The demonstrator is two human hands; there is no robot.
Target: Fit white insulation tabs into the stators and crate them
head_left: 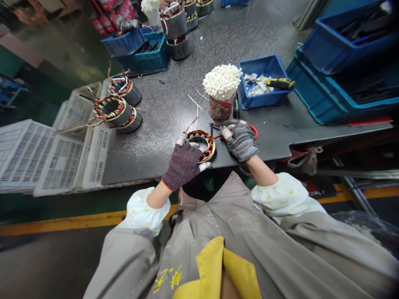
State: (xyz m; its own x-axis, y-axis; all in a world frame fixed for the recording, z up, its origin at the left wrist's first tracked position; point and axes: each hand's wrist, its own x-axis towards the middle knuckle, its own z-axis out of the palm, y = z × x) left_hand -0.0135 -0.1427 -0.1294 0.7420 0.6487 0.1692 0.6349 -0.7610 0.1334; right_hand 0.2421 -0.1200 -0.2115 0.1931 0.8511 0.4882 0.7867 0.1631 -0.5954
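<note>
A wound motor stator [212, 150] lies near the table's front edge, its ring of copper windings facing up. My left hand [184, 162], in a dark knitted glove with pale-wrapped fingertips, is closed around its left and front side, fingers reaching into the bore. Just right of the stator, my right hand [240, 140] in a grey knitted glove is closed. A red curved handle [254, 131] sticks out past its far side; the tool's kind is hidden. One copper lead [217, 136] runs from the stator to the right fingertips. A narrow dark strip [212, 129] stands by the stator's rim.
Beyond my hands stand a tub of white sticks [222, 83] and a blue bin [262, 99] with scraps and a yellow-black tool [280, 84]. Stacked stators [131, 120] sit left beside white crates [40, 155]. Larger bins [339, 95] flank the right; more stators [177, 29] stand behind.
</note>
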